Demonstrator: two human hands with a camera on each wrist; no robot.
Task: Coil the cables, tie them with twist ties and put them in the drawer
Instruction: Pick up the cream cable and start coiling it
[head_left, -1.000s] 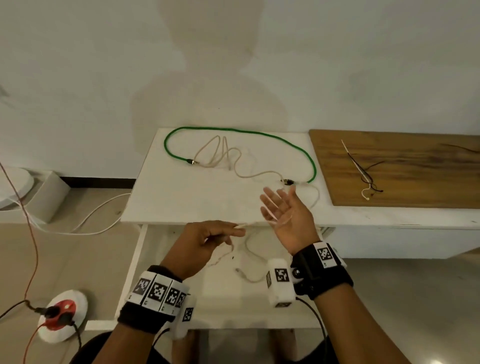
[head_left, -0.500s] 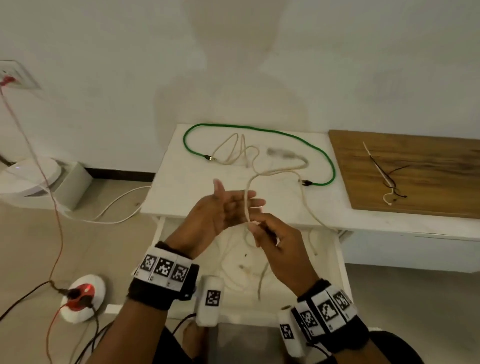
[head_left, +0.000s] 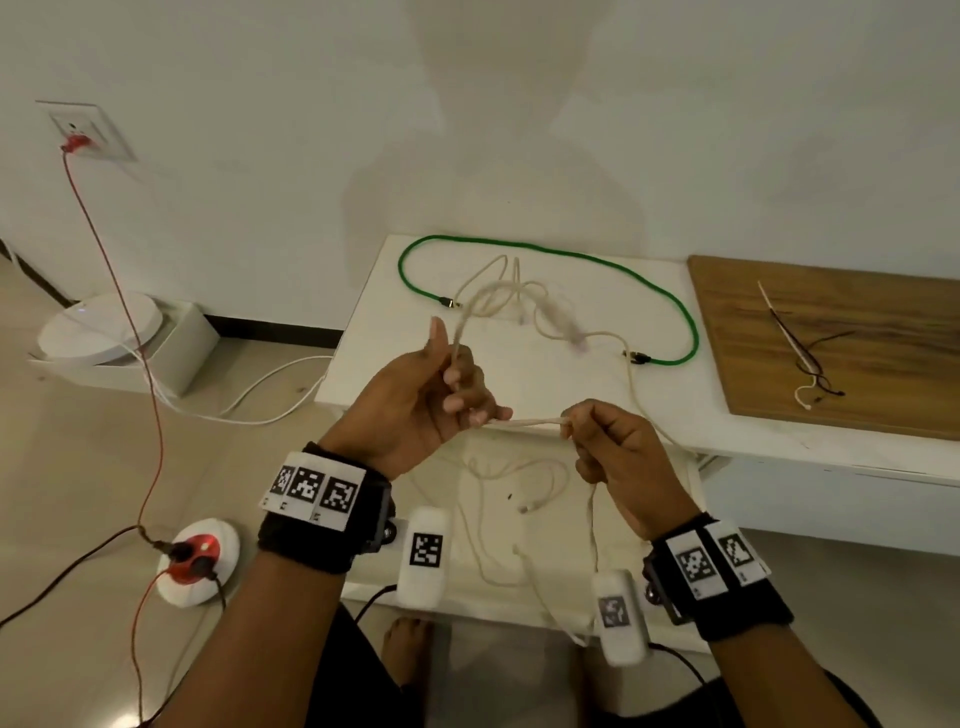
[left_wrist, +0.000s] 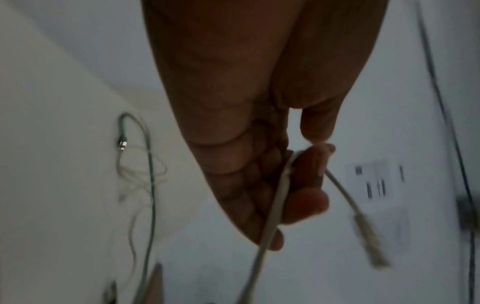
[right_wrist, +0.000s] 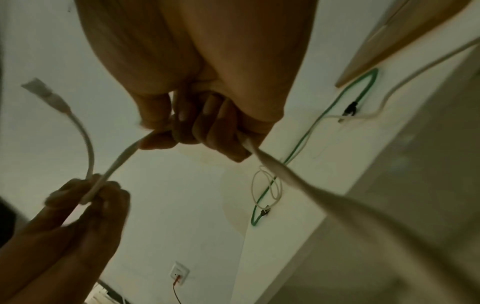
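A beige cable (head_left: 524, 423) is stretched short and taut between my two hands above the open drawer (head_left: 467, 592). My left hand (head_left: 452, 395) grips it with curled fingers, and its plug end (left_wrist: 369, 236) sticks out past the thumb. My right hand (head_left: 582, 431) is a fist round the same cable (right_wrist: 122, 158), whose rest hangs down behind it and runs up onto the white table (head_left: 395, 332). A green cable (head_left: 545, 254) and another loose beige cable (head_left: 514, 296) lie on the table. Twist ties (head_left: 800, 353) lie on the wooden board (head_left: 857, 291).
Loose beige cable (head_left: 524, 478) lies in the drawer. On the floor at left are a red-and-white power hub (head_left: 197, 556), a red wire (head_left: 124, 312) up to a wall socket (head_left: 83, 130), a white cord and a round white device (head_left: 98, 327). My bare foot (head_left: 410, 644) is under the drawer.
My hands, close together half a second ago, have drawn apart and pulled a straight stretch of beige cable between them. The left hand has closed round the cable.
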